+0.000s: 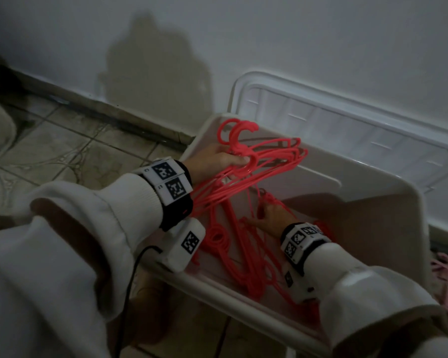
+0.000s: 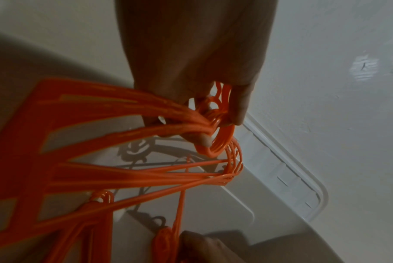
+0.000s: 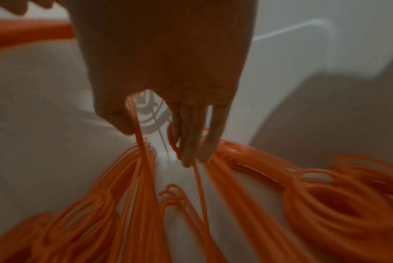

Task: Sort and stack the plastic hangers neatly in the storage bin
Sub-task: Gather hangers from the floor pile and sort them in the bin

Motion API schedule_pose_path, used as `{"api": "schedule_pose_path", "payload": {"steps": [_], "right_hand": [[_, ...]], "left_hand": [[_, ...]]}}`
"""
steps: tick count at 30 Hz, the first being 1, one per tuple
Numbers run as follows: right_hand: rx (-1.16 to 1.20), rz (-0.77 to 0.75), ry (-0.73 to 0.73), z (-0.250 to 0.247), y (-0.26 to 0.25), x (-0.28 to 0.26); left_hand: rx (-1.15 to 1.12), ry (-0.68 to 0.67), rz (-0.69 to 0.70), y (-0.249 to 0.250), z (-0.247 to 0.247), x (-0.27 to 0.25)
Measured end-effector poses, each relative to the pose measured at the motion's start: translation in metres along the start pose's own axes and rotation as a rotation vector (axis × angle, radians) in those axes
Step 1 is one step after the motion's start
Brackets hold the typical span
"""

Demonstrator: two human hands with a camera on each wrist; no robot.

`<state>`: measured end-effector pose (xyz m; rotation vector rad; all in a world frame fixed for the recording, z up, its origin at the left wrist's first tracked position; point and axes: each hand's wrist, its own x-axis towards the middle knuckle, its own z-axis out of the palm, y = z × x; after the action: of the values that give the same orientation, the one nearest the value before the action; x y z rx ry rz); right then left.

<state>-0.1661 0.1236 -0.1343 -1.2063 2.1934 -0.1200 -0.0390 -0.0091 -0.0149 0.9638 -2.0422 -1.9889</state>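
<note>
The left hand (image 1: 219, 161) grips a bunch of red hangers (image 1: 267, 153) at their necks, over the far left corner of the white storage bin (image 1: 388, 202). Only the left wrist view shows the fingers (image 2: 239, 105) curled through the hooks. The right hand (image 1: 272, 219), low inside the bin, pinches thin hanger bars among loose hangers (image 1: 246, 257) on the bottom; its view is blurred. The bin's lid (image 1: 347, 120) leans on the wall behind. The bin's right half is bare.

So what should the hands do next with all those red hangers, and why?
Probably the right hand should pull its strands free of the tangle. The left hand grips a bundle of red hangers by the necks above the white bin, but their lower bars cross the loose hangers lying inside, so the bundle likely cannot lie flat yet.
</note>
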Motion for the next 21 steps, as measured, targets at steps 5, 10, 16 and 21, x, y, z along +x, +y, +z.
{"api": "schedule_pose_path", "payload": {"steps": [5,10,16,21], "right_hand": [[0.167,0.071,-0.021,-0.016,0.007,-0.019],[0.197,0.145,0.056,-0.009,0.023,-0.028],[0.397,0.339,0.106,-0.017,0.026,-0.029],[0.636,0.500,0.305,-0.014,0.030,-0.022]], "left_hand": [[-0.013,0.007,0.055,0.009,0.003,-0.005],[-0.035,-0.005,0.106,0.014,0.007,-0.011],[-0.035,-0.017,0.107,0.023,0.006,-0.015],[-0.070,-0.042,0.106,0.026,0.006,-0.020]]}}
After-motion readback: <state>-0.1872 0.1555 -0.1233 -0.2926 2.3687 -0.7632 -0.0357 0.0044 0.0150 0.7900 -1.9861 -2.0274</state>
